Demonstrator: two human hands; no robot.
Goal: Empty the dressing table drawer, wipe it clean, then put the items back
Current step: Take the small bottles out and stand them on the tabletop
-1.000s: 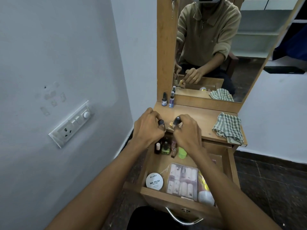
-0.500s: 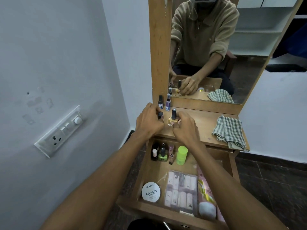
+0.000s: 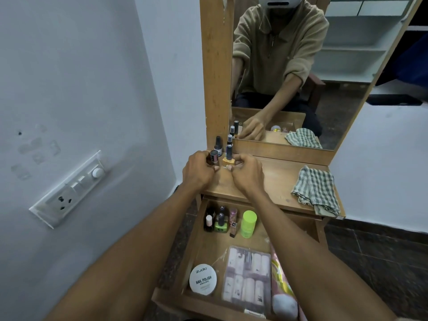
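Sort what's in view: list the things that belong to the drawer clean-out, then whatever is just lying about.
Job: drawer; nail polish tub; green bottle; pink bottle in left hand; yellow bottle at right hand; checked cloth.

Lying about: wall switchboard; mirror.

Four small bottles (image 3: 218, 145) stand at the dressing table top's (image 3: 273, 179) back left corner, and one checked cloth (image 3: 316, 189) lies at its right edge. The open drawer (image 3: 203, 246) holds about four small bottles (image 3: 220, 222), one green jar (image 3: 247, 224), one round tin (image 3: 203, 279) and one clear packet (image 3: 246, 276).

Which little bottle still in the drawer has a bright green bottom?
The green nail polish bottle with a dark cap, standing between the pale-capped bottle and the pink tube. Only its base is green.
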